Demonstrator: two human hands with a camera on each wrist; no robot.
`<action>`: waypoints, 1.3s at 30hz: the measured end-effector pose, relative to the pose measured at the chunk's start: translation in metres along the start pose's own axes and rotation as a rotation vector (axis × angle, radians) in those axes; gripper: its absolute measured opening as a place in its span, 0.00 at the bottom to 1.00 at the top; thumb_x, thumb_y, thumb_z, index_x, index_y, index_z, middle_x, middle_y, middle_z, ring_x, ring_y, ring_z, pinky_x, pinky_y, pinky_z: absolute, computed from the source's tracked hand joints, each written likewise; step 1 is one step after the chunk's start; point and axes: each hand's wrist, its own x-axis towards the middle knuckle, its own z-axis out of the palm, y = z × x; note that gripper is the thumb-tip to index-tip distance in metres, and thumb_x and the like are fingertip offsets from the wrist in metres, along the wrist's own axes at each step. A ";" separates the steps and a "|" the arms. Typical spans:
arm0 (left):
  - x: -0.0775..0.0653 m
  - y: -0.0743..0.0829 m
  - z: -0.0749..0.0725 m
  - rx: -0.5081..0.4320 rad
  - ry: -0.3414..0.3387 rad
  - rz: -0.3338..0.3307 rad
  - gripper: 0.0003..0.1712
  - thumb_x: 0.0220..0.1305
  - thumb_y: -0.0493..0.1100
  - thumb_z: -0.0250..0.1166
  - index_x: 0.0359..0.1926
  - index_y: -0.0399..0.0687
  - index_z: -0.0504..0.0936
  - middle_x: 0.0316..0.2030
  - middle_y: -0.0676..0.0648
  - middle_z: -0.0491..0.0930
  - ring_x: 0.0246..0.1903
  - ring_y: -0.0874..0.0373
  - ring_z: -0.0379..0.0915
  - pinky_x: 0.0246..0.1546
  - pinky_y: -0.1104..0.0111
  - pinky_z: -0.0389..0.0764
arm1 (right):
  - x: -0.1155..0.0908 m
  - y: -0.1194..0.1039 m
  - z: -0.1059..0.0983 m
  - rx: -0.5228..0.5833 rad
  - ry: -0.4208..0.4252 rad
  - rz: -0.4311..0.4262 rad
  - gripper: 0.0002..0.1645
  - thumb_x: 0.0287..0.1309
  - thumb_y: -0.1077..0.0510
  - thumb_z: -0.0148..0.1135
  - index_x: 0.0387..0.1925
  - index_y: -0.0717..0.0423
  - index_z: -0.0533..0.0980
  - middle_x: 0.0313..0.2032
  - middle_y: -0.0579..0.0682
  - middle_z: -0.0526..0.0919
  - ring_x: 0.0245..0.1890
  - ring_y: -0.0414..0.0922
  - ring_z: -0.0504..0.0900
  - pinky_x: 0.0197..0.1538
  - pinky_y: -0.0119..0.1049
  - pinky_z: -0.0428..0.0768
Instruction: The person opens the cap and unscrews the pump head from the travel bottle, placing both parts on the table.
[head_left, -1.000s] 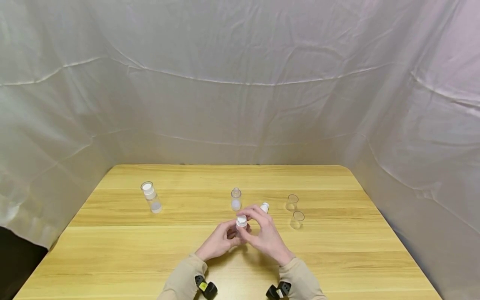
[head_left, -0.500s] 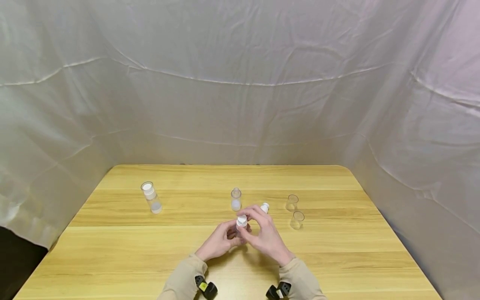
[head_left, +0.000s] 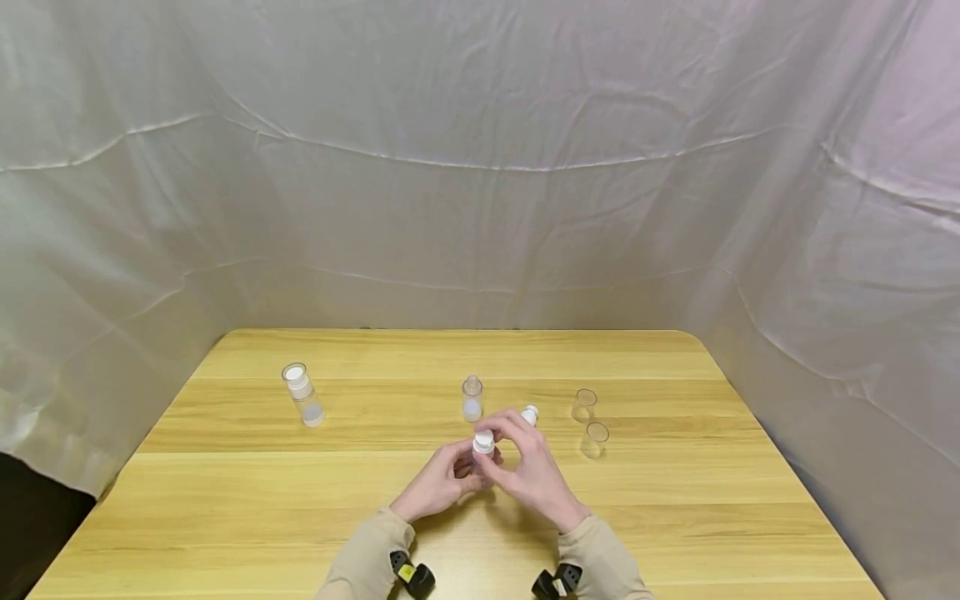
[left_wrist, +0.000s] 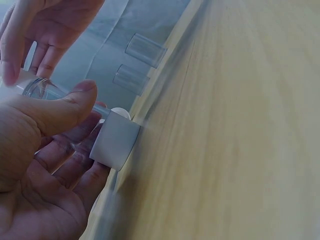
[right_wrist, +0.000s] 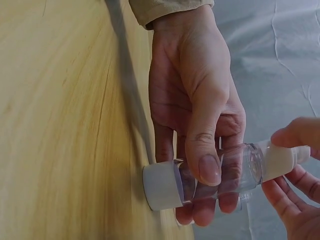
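A clear pump bottle (right_wrist: 239, 167) is held upright at the table's middle. My left hand (head_left: 438, 482) grips its clear body with thumb and fingers; in the right wrist view this hand (right_wrist: 197, 100) fills the centre. My right hand (head_left: 528, 475) pinches the bottle's white pump top (head_left: 483, 442) from the far side and the near side. The bottle's white base (left_wrist: 116, 141) shows close over the tabletop in the left wrist view. Right-hand fingertips (right_wrist: 290, 135) press on the white collar at the bottle's upper end. Much of the clear body lies behind the left fingers.
A clear bottle with a white top (head_left: 300, 394) stands at the left. Beyond the hands are a clear bottle without a white top (head_left: 472, 398) and a white pump head (head_left: 530, 414). Two clear caps (head_left: 585, 405) stand to the right. Grey curtains (head_left: 480, 225) surround the table.
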 end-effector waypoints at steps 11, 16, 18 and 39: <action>0.000 0.000 0.000 -0.001 0.003 -0.016 0.27 0.65 0.36 0.66 0.64 0.33 0.73 0.58 0.34 0.80 0.60 0.41 0.77 0.61 0.81 0.76 | 0.000 0.000 0.001 -0.013 -0.003 0.028 0.23 0.49 0.64 0.75 0.50 0.57 0.80 0.48 0.50 0.83 0.46 0.42 0.81 0.53 0.35 0.83; 0.000 0.000 0.000 -0.011 -0.003 0.013 0.25 0.65 0.35 0.66 0.61 0.32 0.75 0.56 0.33 0.81 0.58 0.46 0.79 0.62 0.79 0.76 | 0.000 0.000 0.001 -0.018 -0.005 0.000 0.24 0.49 0.67 0.73 0.51 0.58 0.79 0.49 0.50 0.84 0.48 0.44 0.82 0.57 0.39 0.83; 0.000 0.000 0.000 -0.013 -0.005 0.025 0.24 0.64 0.34 0.66 0.60 0.31 0.75 0.55 0.32 0.81 0.57 0.48 0.79 0.62 0.79 0.77 | 0.000 0.000 0.001 -0.014 -0.009 -0.009 0.25 0.48 0.67 0.73 0.51 0.58 0.79 0.49 0.50 0.84 0.48 0.45 0.82 0.58 0.41 0.82; 0.000 -0.001 -0.001 -0.005 -0.004 0.002 0.27 0.65 0.35 0.66 0.64 0.32 0.73 0.58 0.33 0.80 0.61 0.39 0.76 0.64 0.78 0.75 | -0.001 0.000 0.002 -0.011 0.012 0.002 0.26 0.48 0.65 0.76 0.50 0.56 0.79 0.47 0.50 0.83 0.47 0.44 0.81 0.55 0.37 0.83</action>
